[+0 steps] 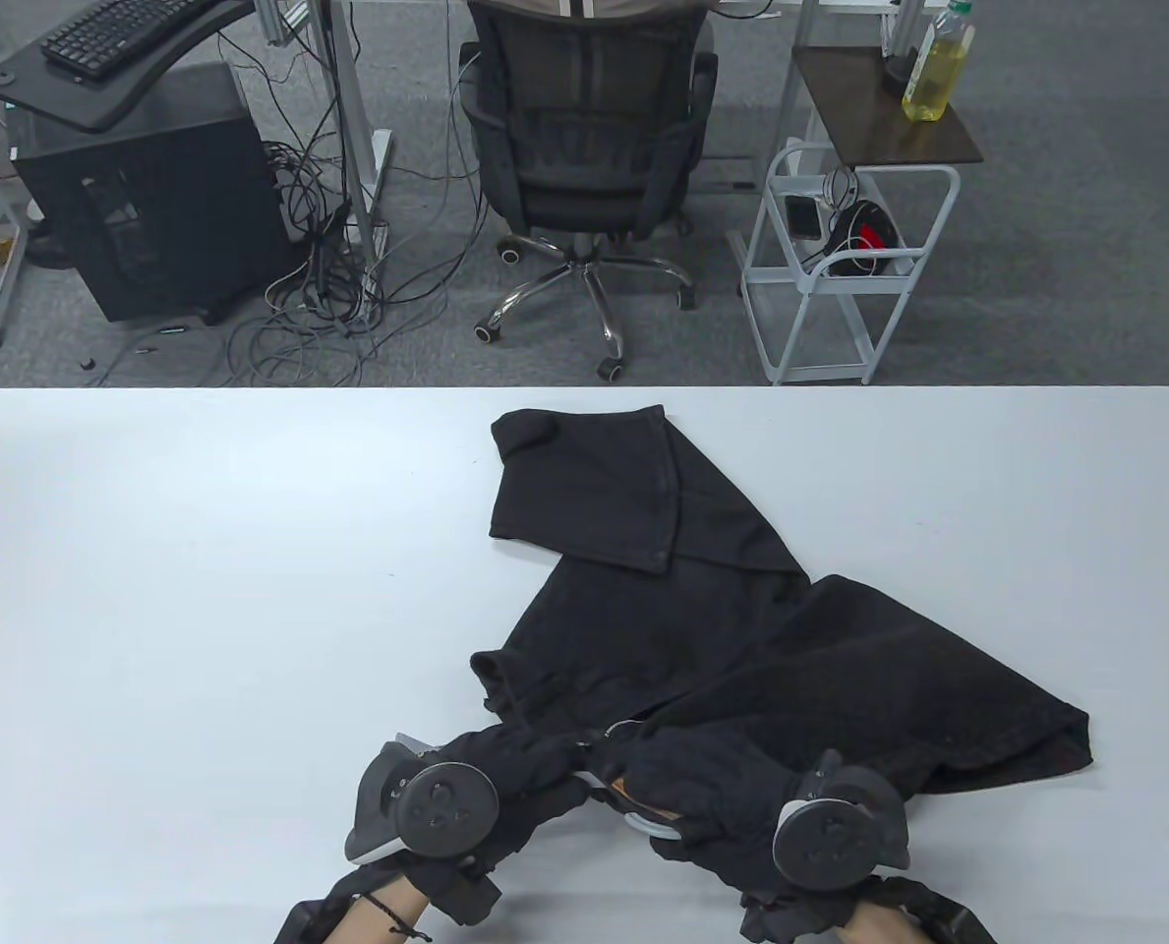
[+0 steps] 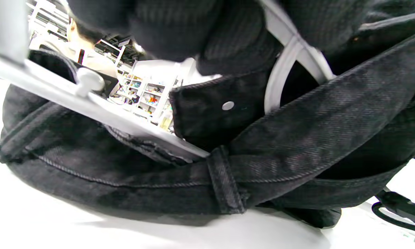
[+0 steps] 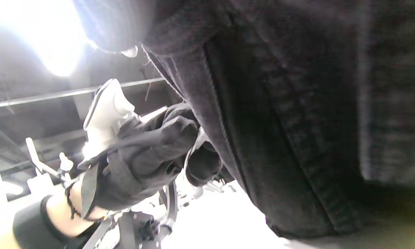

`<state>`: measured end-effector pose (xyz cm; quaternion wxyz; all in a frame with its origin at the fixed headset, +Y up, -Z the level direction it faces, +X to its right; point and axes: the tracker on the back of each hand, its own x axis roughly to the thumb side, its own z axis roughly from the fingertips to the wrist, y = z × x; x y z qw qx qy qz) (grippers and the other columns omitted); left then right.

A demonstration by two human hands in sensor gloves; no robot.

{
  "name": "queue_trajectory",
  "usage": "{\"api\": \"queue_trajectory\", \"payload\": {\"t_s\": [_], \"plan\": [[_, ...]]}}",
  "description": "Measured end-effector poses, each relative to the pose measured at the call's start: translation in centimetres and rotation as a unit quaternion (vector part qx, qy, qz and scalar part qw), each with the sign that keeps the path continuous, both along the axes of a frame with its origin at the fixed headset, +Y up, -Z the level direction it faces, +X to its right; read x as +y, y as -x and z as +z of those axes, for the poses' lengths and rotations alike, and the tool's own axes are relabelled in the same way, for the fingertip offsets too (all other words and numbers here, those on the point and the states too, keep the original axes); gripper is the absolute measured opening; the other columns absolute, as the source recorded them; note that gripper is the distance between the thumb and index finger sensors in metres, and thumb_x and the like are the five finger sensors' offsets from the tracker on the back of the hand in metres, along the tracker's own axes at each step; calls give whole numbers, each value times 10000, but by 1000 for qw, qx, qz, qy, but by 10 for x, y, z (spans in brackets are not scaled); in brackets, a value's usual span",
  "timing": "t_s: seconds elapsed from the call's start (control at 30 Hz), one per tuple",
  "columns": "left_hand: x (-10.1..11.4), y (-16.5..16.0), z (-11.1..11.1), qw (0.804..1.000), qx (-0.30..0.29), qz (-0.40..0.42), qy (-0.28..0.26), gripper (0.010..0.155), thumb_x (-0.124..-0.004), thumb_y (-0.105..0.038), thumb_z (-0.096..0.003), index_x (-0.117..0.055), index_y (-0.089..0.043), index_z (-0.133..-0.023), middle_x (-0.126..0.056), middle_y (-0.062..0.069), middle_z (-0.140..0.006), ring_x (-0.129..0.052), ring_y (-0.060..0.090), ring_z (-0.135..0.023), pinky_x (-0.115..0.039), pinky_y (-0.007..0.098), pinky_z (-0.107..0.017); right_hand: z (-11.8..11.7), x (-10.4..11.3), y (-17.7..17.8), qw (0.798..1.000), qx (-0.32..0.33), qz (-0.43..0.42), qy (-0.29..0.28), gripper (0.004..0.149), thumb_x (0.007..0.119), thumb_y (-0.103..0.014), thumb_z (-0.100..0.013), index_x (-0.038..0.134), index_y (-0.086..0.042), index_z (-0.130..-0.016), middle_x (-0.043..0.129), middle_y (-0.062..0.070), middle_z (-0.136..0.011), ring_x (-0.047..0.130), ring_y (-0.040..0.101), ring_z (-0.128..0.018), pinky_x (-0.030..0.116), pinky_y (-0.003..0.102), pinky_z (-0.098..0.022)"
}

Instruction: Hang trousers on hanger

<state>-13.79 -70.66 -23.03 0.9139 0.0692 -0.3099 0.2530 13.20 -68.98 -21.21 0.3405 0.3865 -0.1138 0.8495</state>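
Note:
Black trousers (image 1: 643,610) lie crumpled on the white table (image 1: 201,590), with the waistband at the near edge between my hands. A white plastic hanger (image 1: 648,824) shows only as a curved piece between the hands; the rest is hidden under fabric. In the left wrist view its bar (image 2: 107,114) runs inside the waistband (image 2: 297,145), near a belt loop (image 2: 224,183). My left hand (image 1: 535,767) grips the hanger at the waistband and shows as a closed fist in the right wrist view (image 3: 152,148). My right hand (image 1: 687,777) holds the trousers' fabric (image 3: 280,138) beside the hanger.
The table's far edge runs across the middle of the table view. Beyond it stand an office chair (image 1: 584,147), a white trolley (image 1: 840,265), a side table with a bottle (image 1: 933,64) and a computer tower (image 1: 142,206). One trouser leg (image 1: 594,482) is folded over towards the far edge.

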Motion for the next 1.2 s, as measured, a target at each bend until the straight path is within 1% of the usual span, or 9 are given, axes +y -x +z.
{"api": "queue_trajectory", "payload": {"t_s": [0.07, 0.23, 0.37, 0.5, 0.63, 0.77, 0.87, 1.03, 1.2], "plan": [[2, 7, -3, 1000, 3, 5, 6, 506, -702, -545, -501, -752, -288, -934, -932, -68, -795, -957, 231, -643, -814, 486, -542, -2, 1, -4, 1000, -6, -12, 7, 506, 726, -506, -411, 781, -328, -881, 858, 6, -973, 879, 321, -867, 687, 557, -654], [7, 49, -15, 994, 71, 86, -4, 553, -656, -567, -513, -700, -278, -983, -847, -38, -945, -865, 284, -840, -689, 551, -677, -6, 9, -21, 998, -22, -64, 14, 505, 725, -507, -416, 787, -319, -880, 875, 14, -959, 897, 321, -849, 703, 552, -644], [6, 86, -22, 971, 150, 186, 1, 557, -588, -560, -542, -674, -255, -1000, -805, -10, -981, -827, 311, -872, -683, 561, -664, -9, 18, -38, 992, -29, -119, 24, 504, 724, -509, -418, 790, -317, -880, 878, 16, -956, 901, 321, -846, 710, 550, -640], [-4, 105, -29, 945, 189, 266, 40, 532, -591, -514, -555, -693, -220, -986, -823, 18, -955, -843, 335, -836, -702, 570, -629, -12, 23, -51, 985, -24, -165, 41, 501, 728, -509, -420, 799, -312, -876, 888, 20, -947, 908, 325, -836, 727, 545, -630], [-17, 104, -36, 949, 216, 218, 76, 523, -659, -434, -551, -652, -195, -1016, -785, 66, -982, -818, 369, -844, -699, 586, -608, -14, 27, -59, 978, -12, -201, 57, 500, 732, -509, -421, 804, -311, -874, 891, 21, -943, 911, 329, -832, 740, 543, -622], [-29, 88, -44, 961, 165, 154, 159, 661, -744, -408, -525, -480, -226, -1102, -568, 122, -1130, -659, 429, -965, -630, 623, -645, -15, 28, -62, 971, 12, -224, 79, 496, 735, -508, -424, 809, -307, -872, 895, 24, -939, 913, 334, -827, 757, 539, -610], [-37, 74, -47, 965, 149, 120, 178, 671, -735, -419, -529, -455, -242, -1112, -538, 135, -1150, -648, 443, -978, -637, 623, -640, -16, 28, -62, 967, 33, -233, 96, 494, 738, -506, -425, 813, -305, -871, 900, 29, -935, 918, 337, -822, 773, 538, -597], [-48, 60, -51, 948, 89, 97, 289, 595, -737, -385, -530, -586, -207, -1077, -782, 152, -996, -897, 392, -751, -763, 570, -529, -17, 27, -62, 962, 54, -242, 116, 494, 741, -505, -426, 818, -301, -869, 906, 34, -929, 925, 341, -813, 793, 533, -580], [-42, 57, -50, 961, 118, 70, 241, 451, -773, -388, -500, -830, -161, -886, -945, 42, -736, -985, 276, -516, -839, 513, -421, -18, 27, -61, 963, 59, -230, 125, 495, 744, -502, -426, 822, -294, -868, 913, 41, -922, 937, 341, -802, 802, 529, -571]]}}
